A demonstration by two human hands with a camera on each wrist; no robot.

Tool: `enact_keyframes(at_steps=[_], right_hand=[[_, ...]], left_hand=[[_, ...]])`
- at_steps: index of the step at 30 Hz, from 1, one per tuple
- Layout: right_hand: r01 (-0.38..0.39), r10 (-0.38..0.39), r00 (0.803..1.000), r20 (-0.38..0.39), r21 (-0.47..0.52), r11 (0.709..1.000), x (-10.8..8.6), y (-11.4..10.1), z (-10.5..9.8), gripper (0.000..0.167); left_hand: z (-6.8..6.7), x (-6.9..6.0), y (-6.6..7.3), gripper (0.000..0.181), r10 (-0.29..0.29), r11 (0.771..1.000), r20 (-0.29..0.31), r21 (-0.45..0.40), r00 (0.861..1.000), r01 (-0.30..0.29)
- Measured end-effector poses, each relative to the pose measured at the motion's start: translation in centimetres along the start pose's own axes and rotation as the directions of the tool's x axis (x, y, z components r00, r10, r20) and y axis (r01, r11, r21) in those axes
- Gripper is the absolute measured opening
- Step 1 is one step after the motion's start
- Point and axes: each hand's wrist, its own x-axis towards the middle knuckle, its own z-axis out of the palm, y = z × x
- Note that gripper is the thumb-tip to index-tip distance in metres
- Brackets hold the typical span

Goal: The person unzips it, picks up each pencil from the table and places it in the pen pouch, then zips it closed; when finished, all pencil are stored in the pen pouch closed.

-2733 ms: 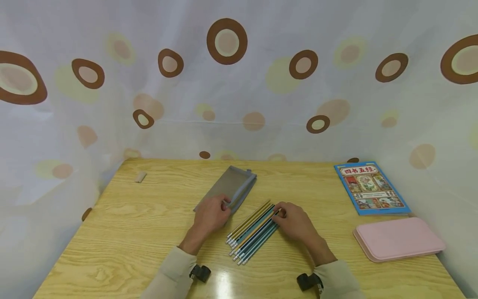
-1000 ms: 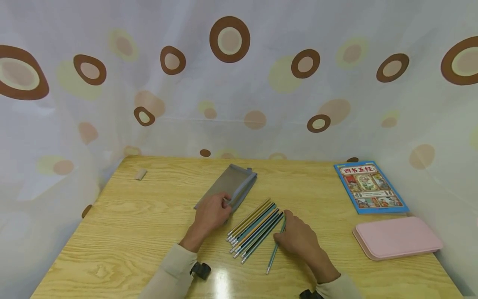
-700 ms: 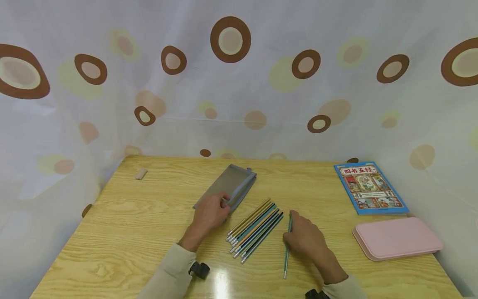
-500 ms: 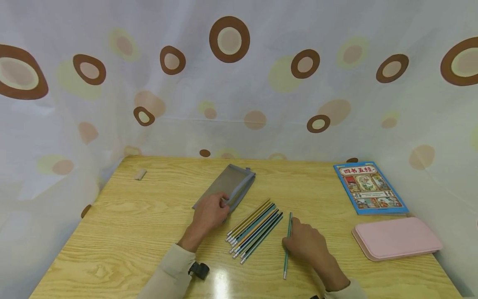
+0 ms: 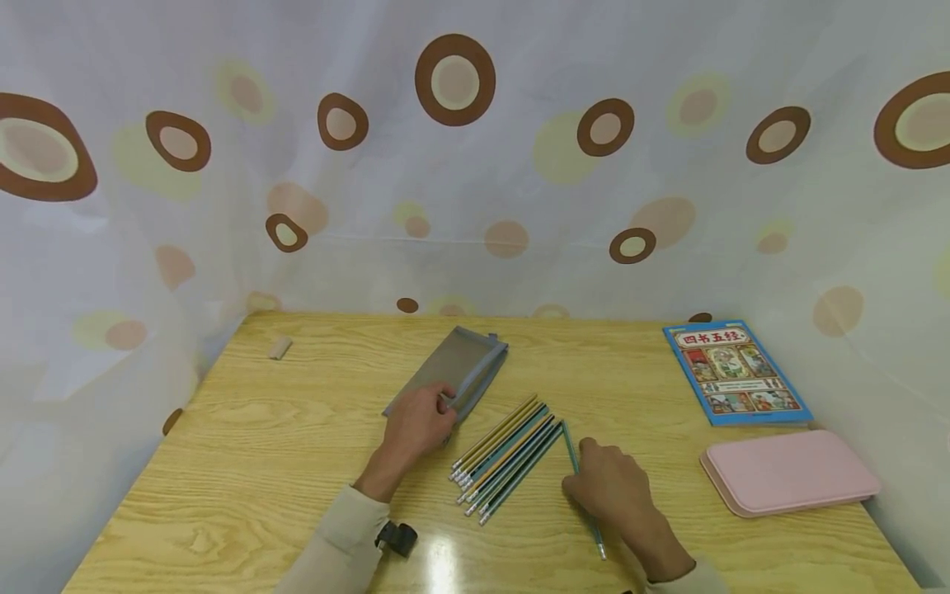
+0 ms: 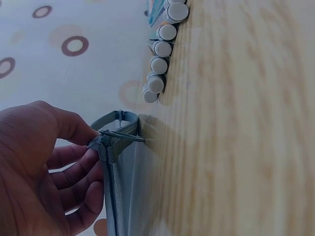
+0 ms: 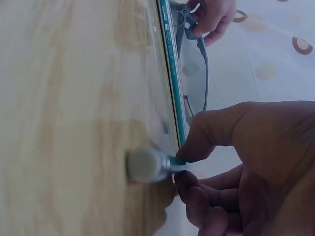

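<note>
My left hand (image 5: 421, 419) pinches the near end of a grey zip pouch (image 5: 447, 363); the left wrist view shows thumb and fingers on the pouch's corner (image 6: 106, 147). Right of the pouch lies a slanted row of pencils (image 5: 508, 458), yellow, green and dark, their white eraser ends towards me. In my right hand (image 5: 612, 487) a single green pencil (image 5: 570, 445) is pinched between thumb and finger. Its far end is close to the row's far right end, and its eraser end (image 5: 602, 553) points towards me. In the right wrist view that eraser end (image 7: 142, 166) is blurred.
A blue-edged book (image 5: 735, 371) lies at the far right of the wooden table (image 5: 334, 396). In front of it is a pink case (image 5: 790, 473). A small beige block (image 5: 279, 347) sits far left. A patterned curtain (image 5: 505, 173) encloses the back and sides.
My right hand has drawn the green pencil away from the row to the right, then swung it so its far end leans left towards the row. The left hand has stayed on the pouch.
</note>
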Motion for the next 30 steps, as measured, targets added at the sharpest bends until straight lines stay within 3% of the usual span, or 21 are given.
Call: enact_keyframes(at_steps=[4, 18, 22, 30], right_hand=[[0.003, -0.002, 1.0, -0.013, 0.058, 0.998, 0.3, 0.3, -0.3, 0.045], [0.12, -0.102, 0.991, -0.09, 0.231, 0.966, 2.0, 1.0, -1.1, 0.052], [0.116, -0.098, 0.993, -0.068, 0.362, 0.925, 2.8, 0.6, -1.2, 0.055], [0.064, -0.089, 0.996, 0.012, 0.599, 0.798, 5.0, -1.1, -0.6, 0.059]], left_hand=[[0.0, 0.1, 0.0, 0.024, -0.004, 1.0, 0.008, 0.002, 1.0, 0.004], [-0.1, 0.0, 0.2, 0.025, -0.017, 1.0, 0.01, -0.011, 1.0, 0.017], [-0.2, 0.0, 0.3, 0.025, -0.021, 1.0, 0.007, 0.008, 1.0, 0.021], [0.0, -0.1, 0.6, 0.026, -0.012, 0.999, -0.021, 0.05, 1.0, 0.013]])
